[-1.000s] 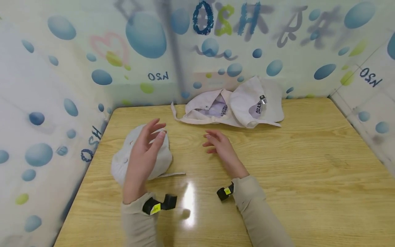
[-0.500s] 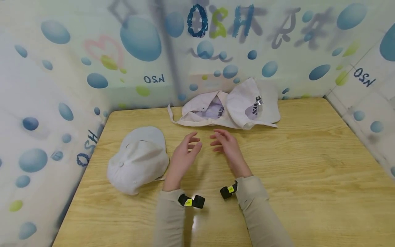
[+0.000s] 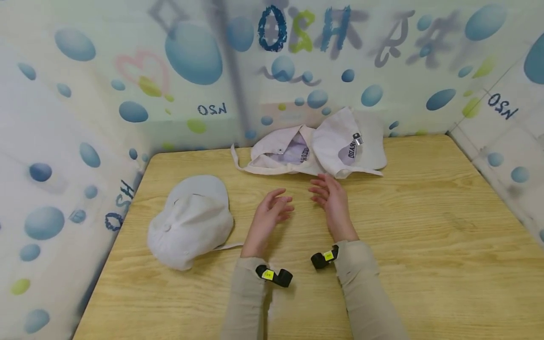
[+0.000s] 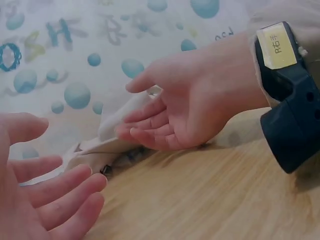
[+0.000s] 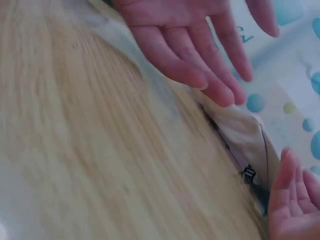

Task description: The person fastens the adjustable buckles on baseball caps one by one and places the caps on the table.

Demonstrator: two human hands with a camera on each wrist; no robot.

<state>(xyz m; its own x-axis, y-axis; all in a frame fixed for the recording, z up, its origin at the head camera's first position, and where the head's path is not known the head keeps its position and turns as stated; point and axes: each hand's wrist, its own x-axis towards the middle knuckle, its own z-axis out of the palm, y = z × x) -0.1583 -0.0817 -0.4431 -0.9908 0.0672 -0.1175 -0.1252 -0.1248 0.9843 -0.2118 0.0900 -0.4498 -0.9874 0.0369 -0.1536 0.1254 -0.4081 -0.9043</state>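
A pale grey baseball cap (image 3: 191, 229) lies crown up on the left of the table, brim toward the back, its strap trailing right. My left hand (image 3: 269, 219) hovers right of it, fingers loosely bent, holding nothing. Close in front of two whitish caps at the back, my right hand (image 3: 333, 205) holds nothing either, and its fingertips reach almost to their lower edge. The left one of these caps (image 3: 272, 146) shows its strap opening; the right one (image 3: 333, 137) overlaps it and bears a metal buckle. Both palms face inward in the left wrist view, the right hand (image 4: 185, 100) before the back caps.
The wood-grain table (image 3: 433, 222) stretches out to the right of the hands. Behind it rises a wall (image 3: 323, 71) printed with blue and green spots, and side walls close in on both sides. Black cameras (image 3: 276, 276) are strapped to the wrists over beige sleeves.
My left hand has come away from above the left cap toward the middle of the table. My right hand has shifted right, closer to the back caps. The caps stay put.
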